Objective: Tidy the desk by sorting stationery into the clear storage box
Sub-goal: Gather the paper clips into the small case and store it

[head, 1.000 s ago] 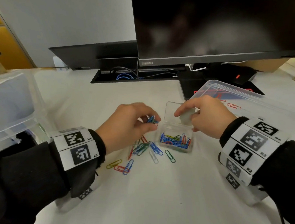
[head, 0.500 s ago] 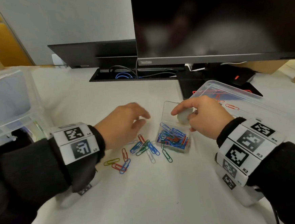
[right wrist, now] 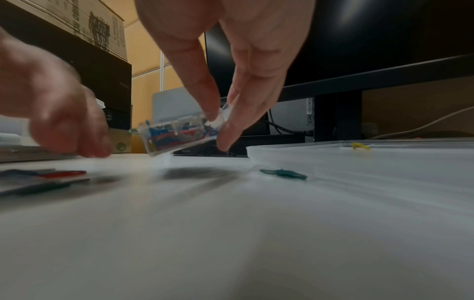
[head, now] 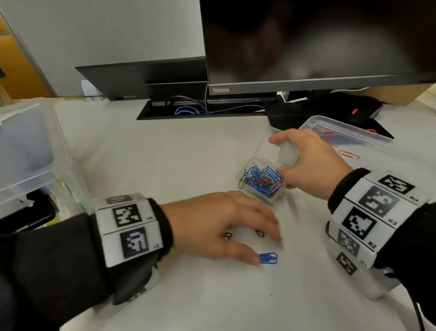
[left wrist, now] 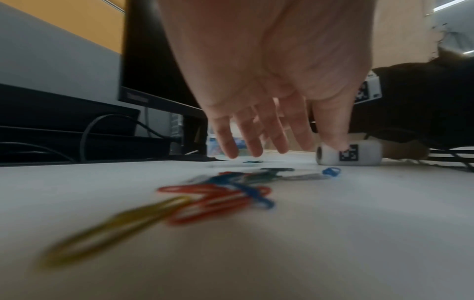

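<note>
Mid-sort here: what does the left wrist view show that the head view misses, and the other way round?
Only the left wrist view shows the loose clips under the palm: a yellow paperclip and red paperclips, with the fingers spread straight above the desk. Only the head view shows the right hand pinching the small clip case, tilted and full of clips, and the clear lid behind it. Both show the left hand, the blue paperclip near its thumb, the monitor and the white desk.
</note>
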Available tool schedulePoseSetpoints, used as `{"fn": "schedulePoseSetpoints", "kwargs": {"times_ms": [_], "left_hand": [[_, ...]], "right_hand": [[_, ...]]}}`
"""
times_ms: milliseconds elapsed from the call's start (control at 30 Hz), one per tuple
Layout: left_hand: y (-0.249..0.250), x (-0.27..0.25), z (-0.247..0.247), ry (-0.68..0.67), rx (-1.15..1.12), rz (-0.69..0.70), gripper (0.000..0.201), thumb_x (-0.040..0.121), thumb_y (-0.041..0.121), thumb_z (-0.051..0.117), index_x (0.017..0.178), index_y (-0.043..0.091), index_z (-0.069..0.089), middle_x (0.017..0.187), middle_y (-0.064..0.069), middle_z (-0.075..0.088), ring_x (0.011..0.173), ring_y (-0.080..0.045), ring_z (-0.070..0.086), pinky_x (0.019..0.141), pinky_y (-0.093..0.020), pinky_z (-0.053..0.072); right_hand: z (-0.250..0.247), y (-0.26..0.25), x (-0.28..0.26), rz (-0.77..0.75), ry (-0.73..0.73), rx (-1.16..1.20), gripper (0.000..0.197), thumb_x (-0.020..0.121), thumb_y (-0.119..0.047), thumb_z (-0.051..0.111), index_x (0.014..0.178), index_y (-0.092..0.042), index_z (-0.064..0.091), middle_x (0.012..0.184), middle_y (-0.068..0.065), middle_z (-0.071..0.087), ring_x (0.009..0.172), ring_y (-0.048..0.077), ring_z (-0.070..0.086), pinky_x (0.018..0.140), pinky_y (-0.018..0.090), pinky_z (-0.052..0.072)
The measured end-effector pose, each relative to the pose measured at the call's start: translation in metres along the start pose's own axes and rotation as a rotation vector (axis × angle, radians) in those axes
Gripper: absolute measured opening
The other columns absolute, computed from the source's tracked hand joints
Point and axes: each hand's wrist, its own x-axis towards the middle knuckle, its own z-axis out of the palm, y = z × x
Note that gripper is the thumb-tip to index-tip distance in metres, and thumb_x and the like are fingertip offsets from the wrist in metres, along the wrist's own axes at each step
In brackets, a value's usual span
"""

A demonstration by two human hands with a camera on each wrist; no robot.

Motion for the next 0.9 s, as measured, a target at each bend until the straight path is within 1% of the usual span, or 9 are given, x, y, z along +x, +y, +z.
{"fn": "schedulePoseSetpoints", "kwargs": {"times_ms": [100,267,333,400,500,567,633,733,900], "left_hand": [[0.0,0.012,0.006,-0.09,0.096,-0.013,0.039,0.086,0.032,0.062,0.125,0.024,0.059,0.136,0.008,0.05,0.123,-0.005,0.039,0.101,-0.009,0.024],[-0.019,-0.015,-0.005,0.047,0.079,-0.128,0.017,0.082,0.025,0.065,0.094,0.016,0.072,0.101,0.004,0.07,0.095,-0.012,0.061,0.083,-0.008,0.039],[-0.025,-0.029,-0.009,0.17,0.065,-0.157,0.028,0.081,0.04,0.056,0.094,0.021,0.071,0.1,0.009,0.07,0.092,-0.005,0.061,0.085,-0.01,0.043],[-0.028,-0.038,-0.011,0.248,0.076,-0.249,0.043,0.075,0.056,0.051,0.106,0.03,0.066,0.11,0.013,0.063,0.102,-0.001,0.056,0.094,-0.017,0.042],[-0.028,-0.041,-0.01,0.061,0.141,-0.432,0.079,0.056,0.073,0.06,0.127,0.043,0.046,0.129,0.021,0.041,0.121,-0.001,0.037,0.107,-0.019,0.032],[-0.027,-0.04,-0.01,-0.045,0.126,-0.461,0.082,0.055,0.062,0.075,0.13,0.046,0.044,0.128,0.023,0.035,0.117,0.004,0.033,0.103,-0.01,0.029],[-0.026,-0.04,-0.012,-0.016,0.041,-0.443,0.063,0.063,0.042,0.081,0.12,0.044,0.055,0.119,0.021,0.043,0.101,0.013,0.044,0.085,0.001,0.032],[-0.025,-0.038,-0.013,0.047,-0.056,-0.442,0.033,0.074,0.023,0.077,0.104,0.035,0.068,0.104,0.011,0.055,0.077,0.003,0.058,0.071,-0.006,0.046],[-0.027,-0.033,-0.012,0.086,0.021,-0.374,0.021,0.082,0.012,0.067,0.095,0.026,0.073,0.094,0.006,0.063,0.078,-0.001,0.059,0.069,-0.005,0.046]], "right_hand": [[0.0,-0.001,-0.002,0.013,-0.008,0.005,0.056,0.074,0.005,0.063,0.123,-0.021,0.051,0.124,0.006,0.039,0.105,0.028,0.054,0.087,0.042,0.052],[0.001,-0.001,-0.001,0.017,-0.022,0.028,0.056,0.076,0.006,0.062,0.123,-0.023,0.051,0.113,-0.001,0.034,0.107,0.029,0.054,0.088,0.042,0.052],[0.001,0.0,0.0,0.015,-0.033,0.022,0.056,0.077,0.005,0.063,0.123,-0.024,0.05,0.116,0.0,0.036,0.108,0.029,0.054,0.089,0.042,0.052],[0.001,0.001,-0.001,0.008,-0.037,0.012,0.055,0.078,0.004,0.062,0.124,-0.024,0.05,0.125,0.004,0.038,0.108,0.029,0.054,0.09,0.042,0.051],[0.001,0.002,0.0,0.004,-0.038,0.01,0.056,0.078,0.005,0.062,0.124,-0.024,0.05,0.129,0.006,0.038,0.108,0.029,0.054,0.091,0.042,0.051],[0.001,0.002,0.0,0.003,-0.041,0.008,0.056,0.078,0.006,0.061,0.124,-0.024,0.05,0.128,0.005,0.038,0.107,0.028,0.054,0.09,0.041,0.052],[0.001,0.002,0.001,-0.003,-0.043,0.014,0.056,0.078,0.006,0.061,0.124,-0.023,0.05,0.125,0.005,0.039,0.106,0.028,0.054,0.089,0.04,0.052],[0.001,0.003,0.001,-0.011,-0.053,0.017,0.055,0.078,0.006,0.061,0.124,-0.024,0.05,0.122,0.003,0.038,0.106,0.027,0.054,0.088,0.04,0.052],[0.001,0.002,0.0,-0.025,-0.063,0.008,0.054,0.079,0.005,0.06,0.124,-0.024,0.05,0.126,0.005,0.039,0.104,0.027,0.054,0.088,0.038,0.052]]}}
